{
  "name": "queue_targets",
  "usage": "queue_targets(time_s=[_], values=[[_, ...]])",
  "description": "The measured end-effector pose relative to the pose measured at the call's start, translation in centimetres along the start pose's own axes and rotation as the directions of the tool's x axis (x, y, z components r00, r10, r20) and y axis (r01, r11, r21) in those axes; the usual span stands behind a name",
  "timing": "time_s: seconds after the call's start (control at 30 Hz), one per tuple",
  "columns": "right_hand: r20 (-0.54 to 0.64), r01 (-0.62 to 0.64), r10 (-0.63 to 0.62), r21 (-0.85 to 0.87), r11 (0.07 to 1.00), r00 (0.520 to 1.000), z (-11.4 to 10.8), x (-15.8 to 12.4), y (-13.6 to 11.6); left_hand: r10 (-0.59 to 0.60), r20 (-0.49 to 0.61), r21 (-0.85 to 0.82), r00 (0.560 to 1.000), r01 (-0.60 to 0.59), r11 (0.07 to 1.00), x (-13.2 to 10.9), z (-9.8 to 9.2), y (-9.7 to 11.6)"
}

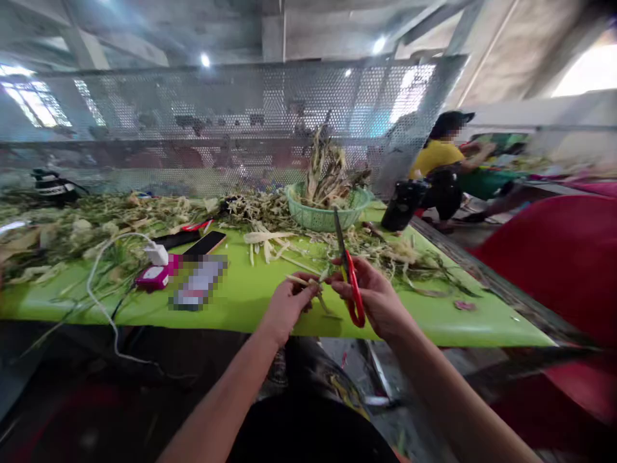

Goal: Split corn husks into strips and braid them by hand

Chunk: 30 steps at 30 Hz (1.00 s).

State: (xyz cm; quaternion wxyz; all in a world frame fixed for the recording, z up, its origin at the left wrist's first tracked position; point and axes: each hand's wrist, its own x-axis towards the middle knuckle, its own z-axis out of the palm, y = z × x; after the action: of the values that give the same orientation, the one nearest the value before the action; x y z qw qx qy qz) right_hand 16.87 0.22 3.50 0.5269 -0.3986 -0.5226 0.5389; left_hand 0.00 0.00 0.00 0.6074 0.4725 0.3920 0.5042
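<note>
Lime-green table (245, 289), scattered plant scraps (164, 211), 1 green basket (315, 217), pink socket (150, 278), dark phone (207, 243)

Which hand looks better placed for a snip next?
Probably the right hand: it already holds the red-handled scissors, blades pointing away, while the left hand pinches a pale strip.

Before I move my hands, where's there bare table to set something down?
Bare green table shows between the pixelated item and your left hand, and between your right hand and the purplish scrap. It's crowded with plant scraps along the back left and around the green basket.
</note>
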Motion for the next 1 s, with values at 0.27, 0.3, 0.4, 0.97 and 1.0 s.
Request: queue_targets(time_s=[0.27,0.3,0.4,0.97,1.0], values=[[-0.016,0.056,-0.057,-0.034,0.998,0.998,2.2,0.5,0.1,0.006,0.007,-0.099,1.0,-0.006,0.995,-0.7,-0.3,-0.1],[-0.02,0.058,-0.058,-0.028,0.998,0.998,2.3,0.4,0.1,-0.023,0.024,-0.167,0.999,0.027,0.986,-0.8,-0.3,-0.1],[-0.04,0.076,-0.075,0.014,0.997,0.996,2.5,0.2,0.2,-0.105,0.071,-0.338,0.992,0.123,0.933,-1.2,-0.1,-0.2],[-0.08,0.223,-0.219,0.043,0.974,0.972,3.5,-0.5,1.0,-0.036,-0.1,-0.368,0.994,-0.003,0.93,-1.1,1.4,0.3],[-0.084,0.222,-0.219,0.036,0.974,0.972,3.5,-0.5,1.1,-0.037,-0.105,-0.373,0.994,-0.005,0.928,-1.1,1.4,0.4]])
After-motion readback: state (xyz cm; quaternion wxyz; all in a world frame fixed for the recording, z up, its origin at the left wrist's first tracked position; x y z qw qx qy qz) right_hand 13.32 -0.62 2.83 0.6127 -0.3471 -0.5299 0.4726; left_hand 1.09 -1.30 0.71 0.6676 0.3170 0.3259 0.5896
